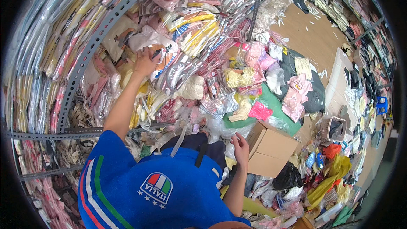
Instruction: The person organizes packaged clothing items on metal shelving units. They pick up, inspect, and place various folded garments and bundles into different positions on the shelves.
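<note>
A grey metal shelf rack [80, 65] stands at the left, and its levels are full of clothes packed in clear plastic bags [193, 25]. More such packets [237, 78] spill from the shelf front down to the brown floor [311, 38]. On the floor, near the shelf foot, lie a green sack [275, 104], a black sack [316, 93] and an open cardboard box [271, 146]. Small white scraps [307, 27] are scattered over the far floor.

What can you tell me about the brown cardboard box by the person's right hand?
The cardboard box is plain brown with its top flaps shut. It sits tilted among heaped bagged clothes, one corner pointing toward the viewer. The right hand rests at its left edge; actual contact is unclear. A black bag lies below it.
</note>
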Available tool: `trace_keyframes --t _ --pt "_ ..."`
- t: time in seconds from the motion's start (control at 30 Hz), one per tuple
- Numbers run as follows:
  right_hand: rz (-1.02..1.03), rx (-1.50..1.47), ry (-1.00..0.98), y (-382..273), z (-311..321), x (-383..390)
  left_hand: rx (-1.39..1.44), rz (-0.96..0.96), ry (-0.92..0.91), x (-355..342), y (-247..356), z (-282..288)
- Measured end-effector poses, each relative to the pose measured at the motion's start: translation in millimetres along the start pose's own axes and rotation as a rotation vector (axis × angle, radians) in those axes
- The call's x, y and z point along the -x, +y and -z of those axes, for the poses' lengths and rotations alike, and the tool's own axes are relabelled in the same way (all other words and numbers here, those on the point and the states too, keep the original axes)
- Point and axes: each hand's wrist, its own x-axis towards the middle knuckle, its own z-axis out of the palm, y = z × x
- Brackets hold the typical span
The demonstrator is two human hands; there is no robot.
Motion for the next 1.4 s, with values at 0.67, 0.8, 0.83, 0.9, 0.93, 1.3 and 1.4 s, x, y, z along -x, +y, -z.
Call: trace_keyframes --t 0.67,0.8,0.83,0.9,0.93,1.3,1.4 --pt "-0.121 0.173 0.347 134.8 60.6 72.3 1.956 -0.085 -0.283 -296.7 191.0 74.8" --pt "-0.11 0.176 0.312 158.8 67.8 63.1 2.205 -0.179 -0.689 -182.9 237.5 95.5" --pt "-0.108 0.183 0.284 159.5 69.5 60.7 2.31 -0.195 -0.563 -151.9 243.3 94.7" --pt "-0.137 0.238 0.188 139.8 75.0 57.3 2.377 -0.256 -0.612 -111.8 244.1 70.4" --pt "-0.15 0.219 0.2 134.1 75.7 55.6 2.171 0.059 -0.475 -53.5 254.3 87.7" --pt "-0.104 0.349 0.126 111.6 124.5 4.2 2.182 0.245 -0.208 69.8 54.0 73.3" --pt "-0.1 0.482 0.069 102.7 123.8 -12.0 2.044 0.314 -0.165 40.0 -24.0 47.4"
